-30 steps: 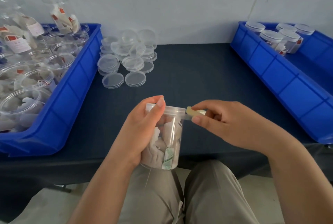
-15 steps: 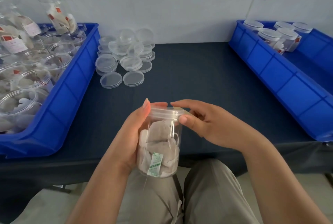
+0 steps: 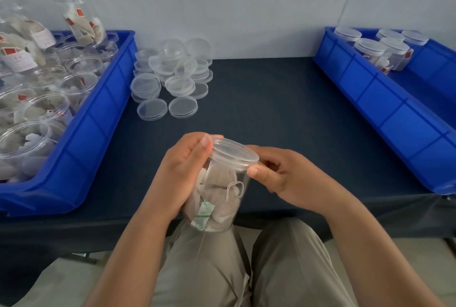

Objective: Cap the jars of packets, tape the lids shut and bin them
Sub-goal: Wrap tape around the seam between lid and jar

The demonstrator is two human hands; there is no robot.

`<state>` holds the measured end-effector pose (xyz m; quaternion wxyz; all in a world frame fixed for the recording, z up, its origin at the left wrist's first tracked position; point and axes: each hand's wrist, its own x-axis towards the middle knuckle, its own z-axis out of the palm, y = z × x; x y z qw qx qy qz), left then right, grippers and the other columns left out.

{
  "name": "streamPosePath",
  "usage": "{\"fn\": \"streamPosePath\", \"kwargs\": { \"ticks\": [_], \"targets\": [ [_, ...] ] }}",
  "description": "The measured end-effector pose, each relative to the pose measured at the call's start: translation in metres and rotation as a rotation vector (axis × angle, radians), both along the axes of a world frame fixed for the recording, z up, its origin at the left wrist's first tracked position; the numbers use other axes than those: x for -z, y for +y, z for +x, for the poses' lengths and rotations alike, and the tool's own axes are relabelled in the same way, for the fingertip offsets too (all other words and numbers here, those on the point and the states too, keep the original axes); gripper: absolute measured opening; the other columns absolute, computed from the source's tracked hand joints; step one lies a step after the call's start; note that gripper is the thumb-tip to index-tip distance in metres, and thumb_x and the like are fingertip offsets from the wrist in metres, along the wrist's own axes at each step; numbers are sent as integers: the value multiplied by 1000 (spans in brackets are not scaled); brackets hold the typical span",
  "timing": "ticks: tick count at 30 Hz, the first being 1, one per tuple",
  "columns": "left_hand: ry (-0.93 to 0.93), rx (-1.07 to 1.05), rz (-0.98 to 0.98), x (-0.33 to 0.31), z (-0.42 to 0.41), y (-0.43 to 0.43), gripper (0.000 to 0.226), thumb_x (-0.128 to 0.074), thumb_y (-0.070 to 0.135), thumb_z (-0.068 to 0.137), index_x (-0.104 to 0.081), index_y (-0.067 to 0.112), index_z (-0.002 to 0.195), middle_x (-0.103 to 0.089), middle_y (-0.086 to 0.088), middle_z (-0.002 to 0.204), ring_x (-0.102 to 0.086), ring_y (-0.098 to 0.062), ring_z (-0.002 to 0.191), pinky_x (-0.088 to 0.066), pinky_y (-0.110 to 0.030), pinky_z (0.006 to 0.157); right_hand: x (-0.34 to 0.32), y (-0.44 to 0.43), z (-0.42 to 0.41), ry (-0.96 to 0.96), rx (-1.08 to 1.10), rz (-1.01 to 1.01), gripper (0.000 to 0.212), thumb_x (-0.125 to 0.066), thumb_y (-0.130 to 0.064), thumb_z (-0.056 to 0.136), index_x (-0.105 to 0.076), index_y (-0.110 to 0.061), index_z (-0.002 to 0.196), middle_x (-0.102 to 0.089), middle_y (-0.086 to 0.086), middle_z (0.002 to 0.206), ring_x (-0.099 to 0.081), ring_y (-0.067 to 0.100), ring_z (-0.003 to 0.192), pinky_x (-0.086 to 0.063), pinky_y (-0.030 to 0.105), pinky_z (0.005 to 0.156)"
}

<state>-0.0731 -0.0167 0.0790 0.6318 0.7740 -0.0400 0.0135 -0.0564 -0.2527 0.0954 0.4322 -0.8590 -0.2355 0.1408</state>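
A clear jar (image 3: 217,198) full of white packets is held over my lap, just in front of the table edge, tilted with its top leaning right. Its clear lid (image 3: 233,155) sits on the mouth. My left hand (image 3: 181,175) grips the jar's left side, thumb up at the lid rim. My right hand (image 3: 283,179) holds the right side under the lid, thumb pressed on the jar wall just below the rim. Whether tape lies under that thumb cannot be made out.
A blue bin (image 3: 98,119) at the left holds several open jars of packets. Loose clear lids (image 3: 170,82) are piled at the back of the dark table (image 3: 271,109). A second blue bin (image 3: 385,99) at the right holds several capped jars (image 3: 370,50).
My right hand pulled a strip out to the right of the lid a second ago, then closed in against the jar. The jar has since tilted, and the strip is out of sight.
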Motion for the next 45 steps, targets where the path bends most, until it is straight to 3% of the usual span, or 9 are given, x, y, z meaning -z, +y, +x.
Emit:
{"fn": "streamPosePath", "kwargs": {
  "ticks": [5, 12, 17, 23, 28, 34, 37, 39, 45],
  "targets": [
    [-60, -126, 97, 6, -5, -16, 57, -33, 77, 93, -57, 49, 136, -63, 38, 124, -59, 14, 119, -47, -11, 88, 5, 11, -5, -73, 175, -55, 58, -40, -85, 89, -60, -59, 137, -60, -38, 81, -56, -7, 76, -42, 10, 69],
    [-161, -129, 189, 16, -14, -27, 68, -75, 74, 71, -40, 60, 128, -53, 43, 126, -56, 13, 120, -41, 1, 88, 9, 19, -13, -57, 221, -70, 51, -50, -78, 90, -54, -60, 137, -66, -38, 117, -60, -8, 106, -50, 18, 86],
    [-255, -112, 233, 11, -10, -20, 80, -80, 79, 63, -43, 53, 129, -54, 42, 126, -57, 11, 118, -42, 0, 88, 3, 19, -12, -19, 165, -9, 64, -43, -85, 89, -56, -51, 141, -66, -37, 101, -63, -6, 90, -48, 15, 75],
    [-179, -191, 228, 7, -9, -10, 78, -74, 81, 67, -52, 46, 133, -60, 37, 119, -60, 11, 114, -45, 0, 82, -6, 5, -19, 45, 107, -89, 73, -44, -93, 81, -39, -58, 146, -69, -8, 97, -68, 12, 84, -56, 27, 71],
    [-54, -241, 132, 4, -10, -4, 74, -71, 79, 64, -60, 46, 129, -69, 31, 114, -69, 6, 104, -56, -22, 83, -10, 2, -21, -11, 80, -208, 44, -38, -81, 97, -59, -57, 128, -67, -29, 86, -64, -5, 77, -45, 12, 60],
    [101, -147, -159, -1, -14, 3, 86, -81, 85, 60, -71, 35, 129, -79, 1, 114, -78, -21, 104, -61, -44, 87, -28, -3, -12, -172, 27, -251, 54, -33, -85, 94, -41, -66, 143, -40, -68, 106, -51, -29, 96, -41, 3, 69],
    [142, -150, -264, -4, -16, 10, 86, -79, 87, 63, -73, 31, 128, -79, -7, 114, -77, -27, 103, -59, -46, 85, -36, -17, -6, -148, -22, -285, 42, -32, -86, 96, -44, -73, 134, -55, -47, 120, -62, -11, 86, -42, 11, 64],
    [166, -123, -310, -5, -17, 14, 86, -79, 85, 65, -74, 27, 128, -78, -10, 113, -77, -30, 102, -58, -44, 83, -38, -23, -3, -122, -38, -286, 39, -32, -87, 95, -50, -72, 127, -66, -23, 101, -62, 0, 77, -42, 18, 63],
    [239, 50, -561, -7, -19, 8, 100, -88, 75, 64, -66, 10, 137, -72, -16, 106, -71, -26, 88, -60, -39, 75, -33, -17, 5, -118, 5, -242, 36, -38, -81, 96, -59, -63, 119, -65, -11, 93, -60, 6, 76, -44, 20, 65]
  ]
}}
